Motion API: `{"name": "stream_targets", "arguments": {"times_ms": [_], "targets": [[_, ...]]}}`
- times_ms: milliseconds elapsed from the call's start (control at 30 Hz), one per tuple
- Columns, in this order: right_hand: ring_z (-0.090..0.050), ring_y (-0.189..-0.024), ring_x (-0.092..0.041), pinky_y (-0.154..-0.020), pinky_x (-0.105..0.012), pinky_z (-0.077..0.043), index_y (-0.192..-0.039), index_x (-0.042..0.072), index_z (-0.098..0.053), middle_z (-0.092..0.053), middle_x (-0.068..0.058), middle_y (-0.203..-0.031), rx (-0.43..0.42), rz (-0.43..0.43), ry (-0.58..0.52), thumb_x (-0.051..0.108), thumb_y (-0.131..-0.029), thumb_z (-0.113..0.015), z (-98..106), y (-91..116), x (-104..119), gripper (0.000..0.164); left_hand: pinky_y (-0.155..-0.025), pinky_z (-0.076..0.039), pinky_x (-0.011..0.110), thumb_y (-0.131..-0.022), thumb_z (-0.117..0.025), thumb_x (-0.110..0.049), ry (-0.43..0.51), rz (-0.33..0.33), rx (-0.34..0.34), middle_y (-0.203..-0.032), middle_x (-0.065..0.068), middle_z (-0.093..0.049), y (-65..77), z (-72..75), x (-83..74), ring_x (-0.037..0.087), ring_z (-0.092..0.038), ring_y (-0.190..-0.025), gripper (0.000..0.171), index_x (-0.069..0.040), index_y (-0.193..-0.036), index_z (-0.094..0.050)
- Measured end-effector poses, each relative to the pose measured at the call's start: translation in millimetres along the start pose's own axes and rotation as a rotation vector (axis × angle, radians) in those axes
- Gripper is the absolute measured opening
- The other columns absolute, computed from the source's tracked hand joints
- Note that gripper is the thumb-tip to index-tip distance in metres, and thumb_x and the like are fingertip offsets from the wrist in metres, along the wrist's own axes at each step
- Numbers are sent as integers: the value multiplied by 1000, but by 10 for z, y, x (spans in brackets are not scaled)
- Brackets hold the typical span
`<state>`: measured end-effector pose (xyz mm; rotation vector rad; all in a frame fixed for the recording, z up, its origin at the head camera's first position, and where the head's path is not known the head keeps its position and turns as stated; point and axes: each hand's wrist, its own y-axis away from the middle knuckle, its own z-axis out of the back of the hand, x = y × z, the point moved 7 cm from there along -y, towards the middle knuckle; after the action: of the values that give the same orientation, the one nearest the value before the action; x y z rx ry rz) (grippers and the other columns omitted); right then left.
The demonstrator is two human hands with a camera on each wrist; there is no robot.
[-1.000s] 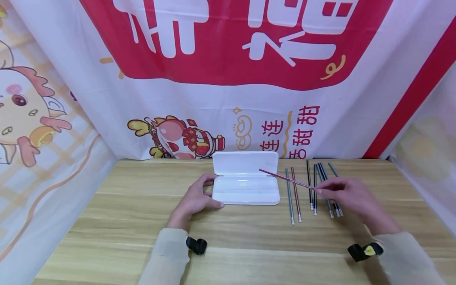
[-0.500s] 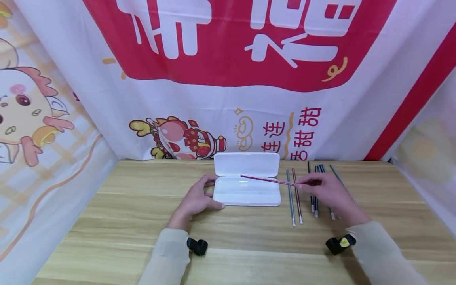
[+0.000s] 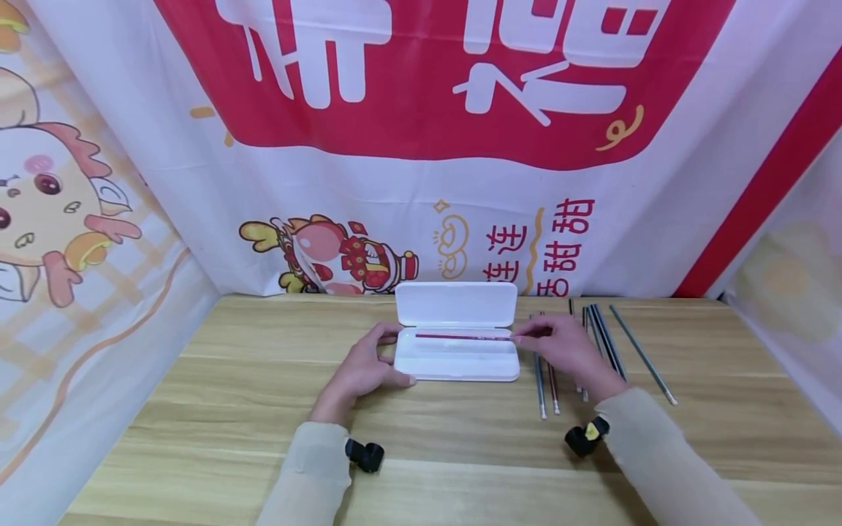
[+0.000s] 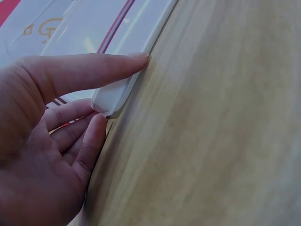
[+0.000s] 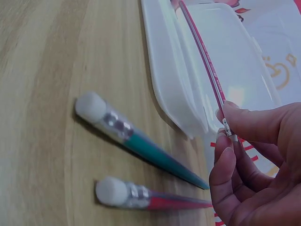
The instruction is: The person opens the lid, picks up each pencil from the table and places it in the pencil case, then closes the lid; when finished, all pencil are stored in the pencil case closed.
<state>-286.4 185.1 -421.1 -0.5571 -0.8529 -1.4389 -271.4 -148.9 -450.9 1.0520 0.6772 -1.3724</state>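
A white pencil case [image 3: 457,369] lies on the table with its lid [image 3: 456,303] raised at the back. My left hand [image 3: 368,363] holds the case's left end, thumb at the front edge and fingers round the end and back corner. Between thumb and fingers, my right hand [image 3: 559,346] pinches a red pencil [image 3: 460,337] near its eraser end. That pencil lies lengthwise over the rear part of the case, its other end toward the left. Close to the right hand, a teal pencil [image 5: 155,153] and another red pencil [image 5: 171,201] rest on the table, partly hidden by it.
Several dark and blue pencils [image 3: 607,340] lie right of the right hand, some partly covered by it. One separate pencil [image 3: 645,356] slants farther right. A printed cloth [image 3: 368,183] hangs behind the wooden table [image 3: 460,438].
The right hand has moved left with the red pencil, from above the loose pencils to the case. The pencil has turned level along the case. The left hand has stayed put.
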Motion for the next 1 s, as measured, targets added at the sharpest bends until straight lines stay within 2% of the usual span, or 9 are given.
{"name": "stream_targets", "arguments": {"times_ms": [233, 367, 567, 1000], "targets": [[-65, -104, -25, -84, -34, -52, -110, 15, -83, -77, -9, -117, 8, 44, 33, 23, -98, -79, -130, -57, 88, 15, -106, -58, 49, -74, -98, -7, -8, -2, 0, -154, 12, -57, 6, 5, -8, 28, -70, -114, 86, -22, -149, -57], [-65, -104, -25, -84, -34, -52, -107, 16, -84, -77, -9, -116, 7, 35, 46, 22, -98, -79, -160, -86, 104, 11, -107, -58, 49, -74, -98, -7, -3, -14, 2, -154, 12, -58, 2, 1, -11, 27, -71, -114, 86, -21, -149, -57], [-64, -103, -24, -82, -34, -50, -106, 19, -84, -77, -8, -117, 13, 28, 70, 24, -97, -81, -182, -111, 128, 11, -108, -57, 50, -73, -98, -7, 6, -10, 6, -154, 11, -58, -6, 0, 3, 27, -71, -115, 87, -22, -149, -57], [-66, -106, -23, -85, -34, -51, -103, 19, -86, -79, -7, -120, 19, 88, 103, 22, -97, -80, -282, -143, 188, 9, -108, -55, 50, -74, -98, -8, 1, -17, 10, -153, 11, -58, -6, 4, -1, 27, -70, -114, 86, -22, -148, -57]]}}
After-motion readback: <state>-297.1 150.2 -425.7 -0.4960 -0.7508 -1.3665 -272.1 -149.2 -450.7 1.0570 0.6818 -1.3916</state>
